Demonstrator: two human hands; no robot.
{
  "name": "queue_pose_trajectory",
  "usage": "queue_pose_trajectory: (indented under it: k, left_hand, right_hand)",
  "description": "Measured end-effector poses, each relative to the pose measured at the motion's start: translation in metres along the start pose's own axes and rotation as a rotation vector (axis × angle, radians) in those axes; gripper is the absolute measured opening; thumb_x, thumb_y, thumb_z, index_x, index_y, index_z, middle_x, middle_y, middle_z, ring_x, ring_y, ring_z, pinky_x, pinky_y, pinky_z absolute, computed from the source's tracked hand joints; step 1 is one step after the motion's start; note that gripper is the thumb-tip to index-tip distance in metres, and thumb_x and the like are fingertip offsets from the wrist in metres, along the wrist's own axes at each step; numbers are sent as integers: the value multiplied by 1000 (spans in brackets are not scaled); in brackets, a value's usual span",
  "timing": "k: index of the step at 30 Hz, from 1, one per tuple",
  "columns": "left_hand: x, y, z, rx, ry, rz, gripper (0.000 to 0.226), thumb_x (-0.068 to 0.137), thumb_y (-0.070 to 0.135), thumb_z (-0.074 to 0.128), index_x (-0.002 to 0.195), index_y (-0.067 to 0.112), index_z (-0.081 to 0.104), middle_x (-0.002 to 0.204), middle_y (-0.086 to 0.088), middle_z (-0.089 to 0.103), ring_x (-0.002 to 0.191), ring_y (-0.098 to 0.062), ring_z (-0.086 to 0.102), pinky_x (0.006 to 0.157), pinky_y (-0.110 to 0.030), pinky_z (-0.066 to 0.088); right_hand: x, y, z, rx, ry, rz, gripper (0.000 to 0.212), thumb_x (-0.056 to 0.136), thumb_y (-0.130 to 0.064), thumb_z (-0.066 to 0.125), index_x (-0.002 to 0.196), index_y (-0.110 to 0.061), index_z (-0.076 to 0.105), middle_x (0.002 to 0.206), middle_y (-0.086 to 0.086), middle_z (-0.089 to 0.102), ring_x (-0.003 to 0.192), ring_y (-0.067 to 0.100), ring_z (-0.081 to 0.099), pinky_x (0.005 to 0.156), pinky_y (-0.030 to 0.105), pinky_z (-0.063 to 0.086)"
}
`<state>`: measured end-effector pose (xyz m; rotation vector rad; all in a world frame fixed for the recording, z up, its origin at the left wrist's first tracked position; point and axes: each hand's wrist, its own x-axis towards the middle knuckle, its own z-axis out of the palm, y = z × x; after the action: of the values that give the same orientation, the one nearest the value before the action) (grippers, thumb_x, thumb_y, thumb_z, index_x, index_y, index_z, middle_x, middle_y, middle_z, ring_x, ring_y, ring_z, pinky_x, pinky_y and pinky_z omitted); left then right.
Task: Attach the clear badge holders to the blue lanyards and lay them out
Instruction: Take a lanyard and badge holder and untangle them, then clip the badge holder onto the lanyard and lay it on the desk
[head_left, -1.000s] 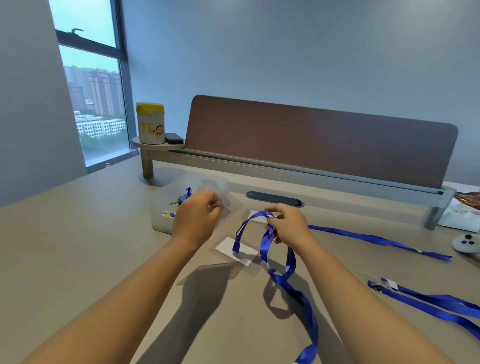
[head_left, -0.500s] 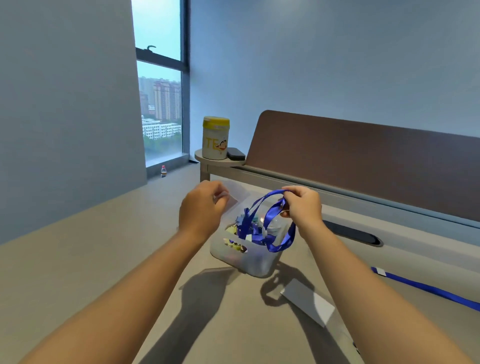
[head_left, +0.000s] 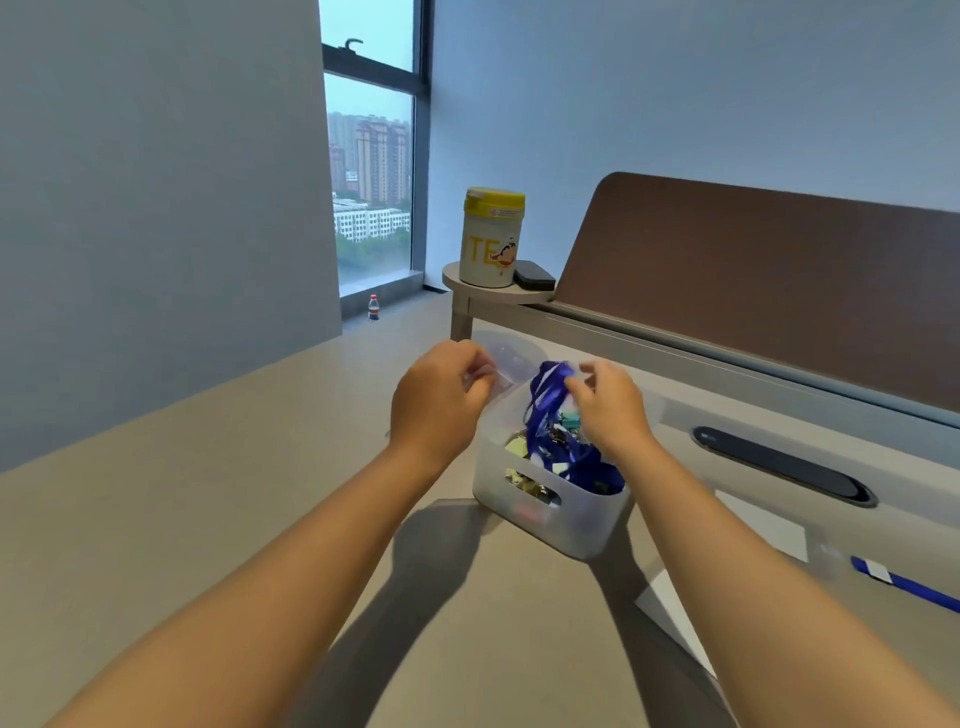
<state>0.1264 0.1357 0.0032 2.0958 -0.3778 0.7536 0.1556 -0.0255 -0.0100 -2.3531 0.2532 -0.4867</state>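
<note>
A translucent plastic bin (head_left: 566, 525) stands on the desk and holds a bunch of blue lanyards (head_left: 556, 431) and small clips. My right hand (head_left: 610, 410) is over the bin's right side and pinches the top of a blue lanyard loop. My left hand (head_left: 441, 400) hovers at the bin's left rim and pinches a clear badge holder (head_left: 506, 364), which is hard to make out against the desk. Another blue lanyard (head_left: 906, 587) lies flat at the right edge.
White cards (head_left: 763, 525) lie on the desk right of the bin. A yellow-lidded canister (head_left: 491, 239) and a dark block (head_left: 535, 275) sit on the raised shelf by the brown divider (head_left: 779, 291). A dark cable slot (head_left: 784, 465) is behind the cards.
The view has swung left, so the bin now sits under my hands. My right hand has brought the lanyard loop over the bin and lowered it; my left still holds the clear holder.
</note>
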Motion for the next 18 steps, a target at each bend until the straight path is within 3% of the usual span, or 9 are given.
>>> queue_pose_trajectory:
  k: [2,6,13,18]
  left_hand:
    - [-4,2,0,6,-17,11,11,83,10,57,89,3,62,95,-20,66,77,-16,49,70,-27,44]
    - [-14,13,0,-5,-35,41,10,82,10,58,87,2,62,93,-21,66,76,-18,50,69,-28,44]
    - [-57,64,6,-99,-95,134,8,81,10,59,84,2,62,89,-20,67,75,-24,55,67,-29,47]
    - [-113,118,31,-192,-207,258,9,82,10,59,84,1,62,89,-21,67,77,-27,58,68,-29,47]
  right_hand:
    - [-7,6,-2,-98,-100,8,48,91,-25,49,134,-6,40,139,16,45,126,31,44,103,40,38]
    - [-34,9,-27,-44,-102,-17,50,88,-26,55,134,-9,42,140,12,46,126,27,45,101,38,41]
    - [-113,24,-101,55,-19,-35,39,89,-23,54,125,-7,51,130,10,54,116,20,51,87,26,39]
    - [-186,74,-157,18,51,110,33,90,-21,53,119,-6,55,123,12,59,105,18,53,85,27,41]
